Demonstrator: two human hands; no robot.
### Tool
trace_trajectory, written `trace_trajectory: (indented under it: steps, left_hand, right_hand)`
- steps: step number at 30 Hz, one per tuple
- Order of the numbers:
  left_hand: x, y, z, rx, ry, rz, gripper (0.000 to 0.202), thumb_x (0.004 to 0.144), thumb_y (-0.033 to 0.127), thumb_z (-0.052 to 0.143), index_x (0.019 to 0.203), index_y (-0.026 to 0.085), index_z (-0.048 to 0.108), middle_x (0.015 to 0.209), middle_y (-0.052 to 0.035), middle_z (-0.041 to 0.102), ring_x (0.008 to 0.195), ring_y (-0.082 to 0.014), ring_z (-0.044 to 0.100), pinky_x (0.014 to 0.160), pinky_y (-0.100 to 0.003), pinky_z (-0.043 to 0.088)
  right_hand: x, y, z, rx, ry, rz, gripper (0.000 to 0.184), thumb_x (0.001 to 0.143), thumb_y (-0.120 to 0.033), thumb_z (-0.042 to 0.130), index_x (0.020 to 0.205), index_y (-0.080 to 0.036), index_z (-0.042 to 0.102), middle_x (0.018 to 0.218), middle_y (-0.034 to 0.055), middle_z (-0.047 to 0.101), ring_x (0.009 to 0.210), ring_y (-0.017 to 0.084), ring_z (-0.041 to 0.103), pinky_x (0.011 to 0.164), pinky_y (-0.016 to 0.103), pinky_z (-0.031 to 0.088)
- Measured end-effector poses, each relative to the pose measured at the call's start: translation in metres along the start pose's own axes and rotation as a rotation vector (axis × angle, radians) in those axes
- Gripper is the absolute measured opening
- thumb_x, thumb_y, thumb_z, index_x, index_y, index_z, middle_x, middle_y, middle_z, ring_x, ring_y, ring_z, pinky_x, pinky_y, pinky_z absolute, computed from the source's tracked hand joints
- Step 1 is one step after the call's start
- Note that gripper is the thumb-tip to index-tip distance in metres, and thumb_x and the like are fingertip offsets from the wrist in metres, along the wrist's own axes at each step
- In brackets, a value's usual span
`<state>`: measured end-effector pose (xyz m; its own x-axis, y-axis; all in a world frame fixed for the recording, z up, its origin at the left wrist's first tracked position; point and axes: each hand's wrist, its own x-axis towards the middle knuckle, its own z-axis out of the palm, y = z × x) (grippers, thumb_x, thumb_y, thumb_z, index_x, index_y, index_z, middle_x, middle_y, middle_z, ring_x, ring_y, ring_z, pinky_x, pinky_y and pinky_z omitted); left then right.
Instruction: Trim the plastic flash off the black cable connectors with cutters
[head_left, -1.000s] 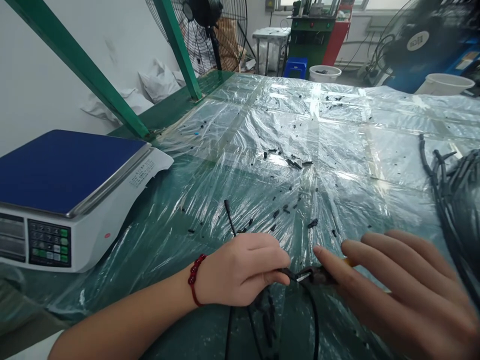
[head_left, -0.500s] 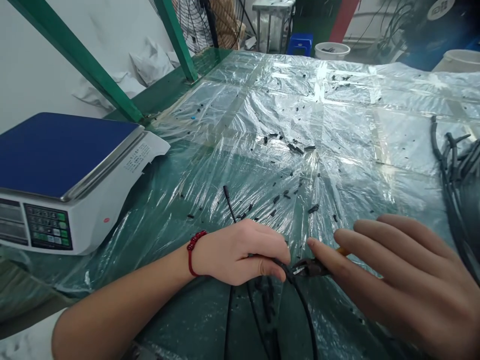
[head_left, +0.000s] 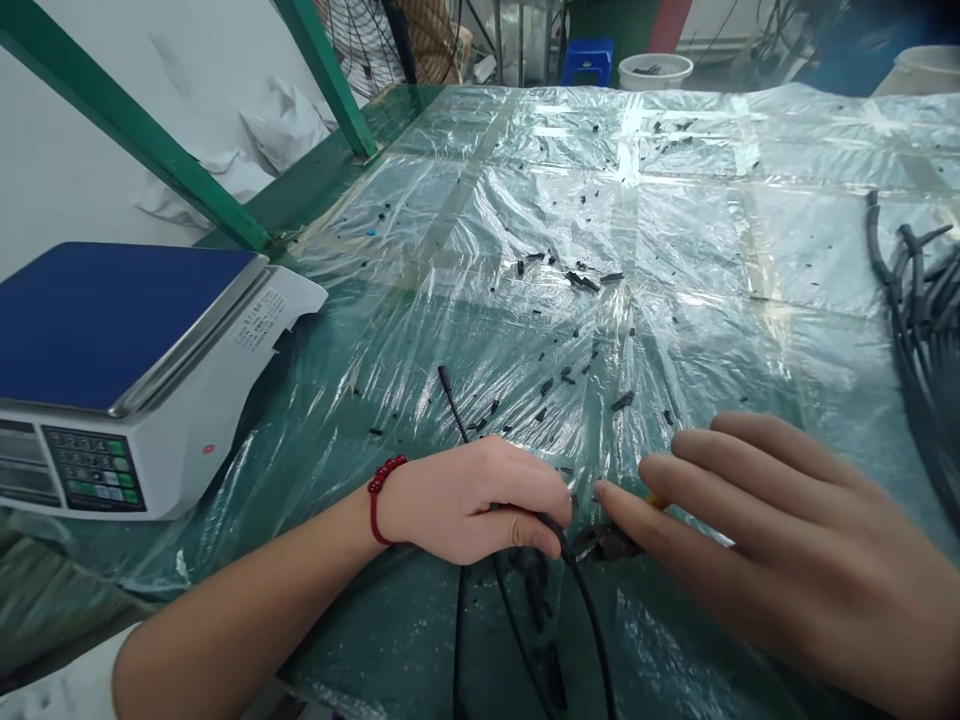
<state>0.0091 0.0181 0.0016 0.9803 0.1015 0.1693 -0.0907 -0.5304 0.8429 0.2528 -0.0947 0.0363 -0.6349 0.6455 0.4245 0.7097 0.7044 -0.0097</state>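
Between thumb and fingers, my left hand [head_left: 480, 505] grips a black cable [head_left: 589, 600], which bends down toward the table's near edge. A thin cable end with a small tip [head_left: 448, 388] sticks out beyond that hand. My right hand [head_left: 787, 560] is closed around a pair of cutting pliers [head_left: 611, 542] with dark jaws and an orange-yellow handle, mostly hidden by the fingers. The jaws lie right beside the held cable; whether they touch it I cannot tell. Small black offcuts [head_left: 581, 281] are scattered on the plastic-covered table [head_left: 420, 330].
A digital scale [head_left: 127, 330] with a blue platform stands at the left. Green metal posts [head_left: 322, 75] rise behind it. At the right edge lies a bundle of black cables [head_left: 919, 300]. Beyond the table are a blue stool [head_left: 588, 62] and a white bucket [head_left: 655, 70].
Both hands, with the cable and pliers, appear slightly further left in view. The plier jaws sit a little lower beside the cable. The camera view has shifted slightly.
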Motion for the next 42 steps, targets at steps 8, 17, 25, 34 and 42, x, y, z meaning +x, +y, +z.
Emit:
trace_trajectory:
  steps: [8,17,25,34,42]
  left_hand:
    - [0.0006,-0.0011,0.0012,-0.017,-0.014,-0.018,0.017,0.101,0.021,0.056,0.084,0.018,0.057,0.073,-0.0014,0.062,0.065,-0.0141,0.058,0.064,-0.023,0.046]
    - [0.0028,-0.0022,0.0012,0.029,-0.044,-0.025,0.023,0.105,0.029,0.050,0.086,0.018,0.057,0.072,-0.0019,0.061,0.064,-0.0144,0.056,0.062,-0.024,0.045]
    - [0.0030,-0.0023,0.0005,0.070,-0.055,-0.040,0.026,0.106,0.031,0.046,0.087,0.018,0.058,0.071,-0.0020,0.060,0.065,-0.0150,0.056,0.063,-0.025,0.044]
    - [0.0038,-0.0027,0.0009,0.080,-0.063,-0.031,0.029,0.106,0.033,0.045,0.086,0.018,0.057,0.068,-0.0014,0.059,0.063,-0.0150,0.054,0.061,-0.025,0.044]
    - [0.0051,-0.0028,0.0019,0.099,-0.065,-0.017,0.031,0.107,0.033,0.043,0.083,0.018,0.056,0.067,-0.0016,0.057,0.062,-0.0154,0.054,0.060,-0.025,0.045]
  right_hand:
    - [0.0040,-0.0007,-0.0009,0.004,-0.005,0.033,0.028,0.101,-0.011,0.047,0.106,-0.020,0.073,0.094,0.0029,0.072,0.090,0.023,0.062,0.094,0.044,0.043]
    - [0.0038,0.0000,0.0043,-0.005,-0.073,0.061,0.034,0.103,-0.015,0.041,0.101,-0.022,0.074,0.098,0.0021,0.072,0.092,0.024,0.063,0.092,0.045,0.043]
    - [0.0014,-0.0009,0.0049,-0.017,-0.076,0.057,0.032,0.103,-0.015,0.042,0.107,-0.021,0.073,0.099,0.0035,0.072,0.092,0.024,0.063,0.088,0.045,0.045]
    - [0.0025,-0.0005,0.0064,-0.016,-0.089,0.039,0.033,0.102,-0.012,0.042,0.105,-0.019,0.074,0.096,0.0043,0.073,0.092,0.025,0.064,0.085,0.046,0.045]
    - [0.0030,-0.0030,0.0044,0.014,-0.078,0.052,0.033,0.103,-0.013,0.042,0.104,-0.021,0.074,0.098,0.0036,0.072,0.092,0.024,0.064,0.087,0.046,0.045]
